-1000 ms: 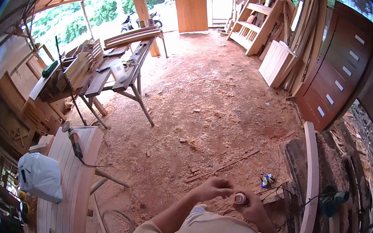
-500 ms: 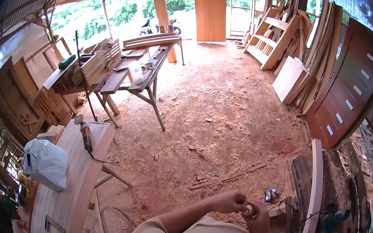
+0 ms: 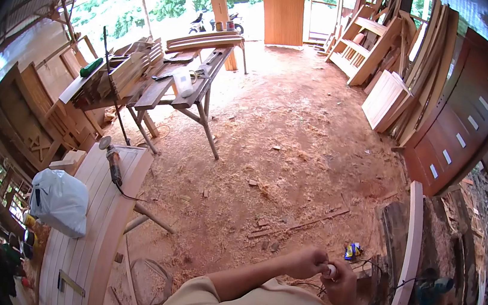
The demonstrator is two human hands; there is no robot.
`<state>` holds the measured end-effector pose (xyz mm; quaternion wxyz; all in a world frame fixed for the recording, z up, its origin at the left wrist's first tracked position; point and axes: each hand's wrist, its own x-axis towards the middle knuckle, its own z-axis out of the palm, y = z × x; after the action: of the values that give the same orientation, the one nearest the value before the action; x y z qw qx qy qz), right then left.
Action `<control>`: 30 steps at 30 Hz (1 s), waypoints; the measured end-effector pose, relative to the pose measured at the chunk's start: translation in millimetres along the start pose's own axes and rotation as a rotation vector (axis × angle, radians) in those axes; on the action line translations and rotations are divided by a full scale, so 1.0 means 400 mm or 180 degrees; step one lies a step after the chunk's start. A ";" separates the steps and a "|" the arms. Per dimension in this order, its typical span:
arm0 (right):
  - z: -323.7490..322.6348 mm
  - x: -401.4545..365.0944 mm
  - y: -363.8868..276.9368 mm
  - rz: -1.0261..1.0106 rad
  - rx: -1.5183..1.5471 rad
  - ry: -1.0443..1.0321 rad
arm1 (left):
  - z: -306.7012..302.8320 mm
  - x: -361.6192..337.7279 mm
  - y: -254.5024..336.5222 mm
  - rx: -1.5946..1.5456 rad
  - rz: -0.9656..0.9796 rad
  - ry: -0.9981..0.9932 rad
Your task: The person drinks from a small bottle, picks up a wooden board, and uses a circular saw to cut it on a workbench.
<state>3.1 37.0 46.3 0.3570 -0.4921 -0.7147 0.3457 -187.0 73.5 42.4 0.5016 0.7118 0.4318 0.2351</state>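
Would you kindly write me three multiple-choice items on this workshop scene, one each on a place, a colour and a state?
1. Where does the power tool lie?
A. on the pale slatted panel
B. on the workbench
C. on the floor

2. What colour is the plastic bag?
A. black
B. white
C. blue

3. How are the left hand and right hand placed?
A. far apart
B. both flat on a board
C. together, both on a small white object

Answers:
1 A, the tool rests on the panel's slats.
2 B, the bag is plainly white.
3 C, the fingers of both hands close on the object.
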 end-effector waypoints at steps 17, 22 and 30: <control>0.007 0.024 0.003 0.0033 0.0395 -0.0043 | 0.005 0.014 -0.034 -0.0721 -0.0674 -0.0112; -0.015 0.024 0.033 0.0024 0.0123 -0.0132 | 0.017 0.028 -0.025 -0.0512 -0.0516 -0.0177; -0.018 -0.003 0.098 -0.0236 -0.0199 0.0114 | 0.071 0.072 -0.068 0.0031 -0.0819 -0.0082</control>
<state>27.6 47.9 16.5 0.3668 -0.4824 -0.7364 0.3008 -160.6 86.9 3.9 0.5297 0.6559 0.5142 0.1575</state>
